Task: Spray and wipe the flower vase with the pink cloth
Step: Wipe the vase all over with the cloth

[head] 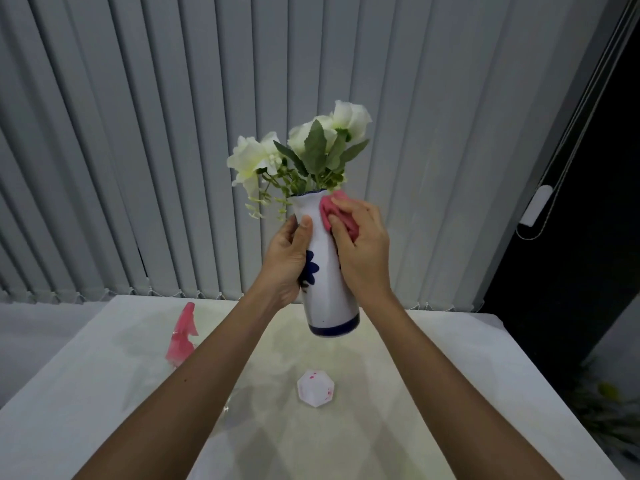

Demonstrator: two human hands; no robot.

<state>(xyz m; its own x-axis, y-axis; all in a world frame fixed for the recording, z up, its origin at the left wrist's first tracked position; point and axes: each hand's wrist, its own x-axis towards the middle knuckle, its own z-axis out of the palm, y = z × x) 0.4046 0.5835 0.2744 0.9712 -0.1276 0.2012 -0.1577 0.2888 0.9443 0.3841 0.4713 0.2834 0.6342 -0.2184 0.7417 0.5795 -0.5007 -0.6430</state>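
The tabletop [433, 375] carries the spray bottle [181, 337] at far left. The flower vase [329, 271], long axis near upright, is held above it in the left hand [285, 261]. The right hand [360, 251] presses the pink cloth [337, 213] against the vase's upper right side, just below the rim.

The white vase [329, 271] with blue flower print is held upright, aloft. The bunched pink cloth [337, 214] presses against its neck, above the grip.

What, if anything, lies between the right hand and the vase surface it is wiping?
Only the pink cloth. It is bunched under the right hand and pressed against the vase near the rim. The left hand grips the vase directly.
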